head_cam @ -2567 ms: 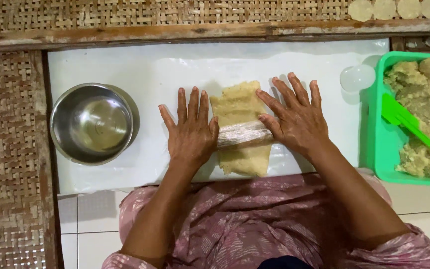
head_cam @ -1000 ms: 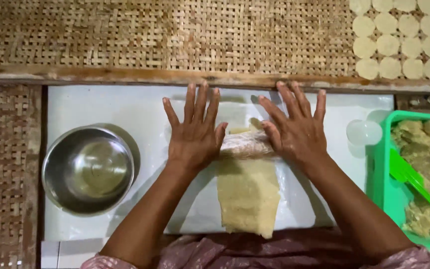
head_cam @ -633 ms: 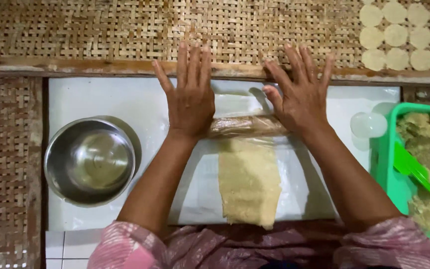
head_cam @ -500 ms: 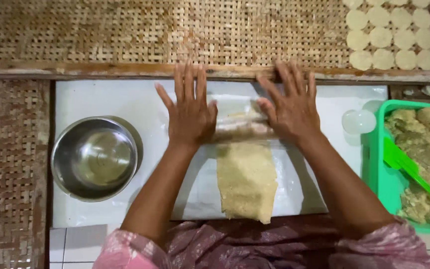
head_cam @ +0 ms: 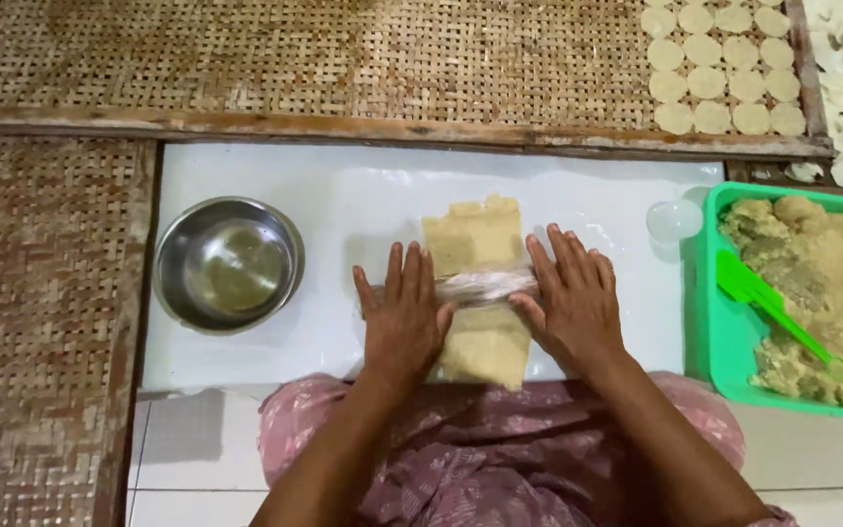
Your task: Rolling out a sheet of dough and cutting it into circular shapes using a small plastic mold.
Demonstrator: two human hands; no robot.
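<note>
A long flat strip of pale yellow dough (head_cam: 475, 239) lies on a white plastic sheet (head_cam: 343, 205). Across its middle rests a plastic-wrapped rolling pin (head_cam: 485, 284). My left hand (head_cam: 402, 317) presses flat on the roller's left end, fingers spread. On the roller's right end lies my right hand (head_cam: 573, 298), palm down with fingers spread. The strip shows both above and below the roller.
A steel bowl (head_cam: 228, 263) sits left of the dough. A green tub (head_cam: 704, 322) of lumpy dough with a green spatula (head_cam: 773, 312) stands at the right, a small clear cup (head_cam: 673, 221) beside it. Woven bamboo trays (head_cam: 343, 59) hold round dough discs (head_cam: 724, 78).
Both hands rolled the pin away to the far end of the strip, then drew it back toward me to the strip's middle. The dough lies longer and flatter than at first.
</note>
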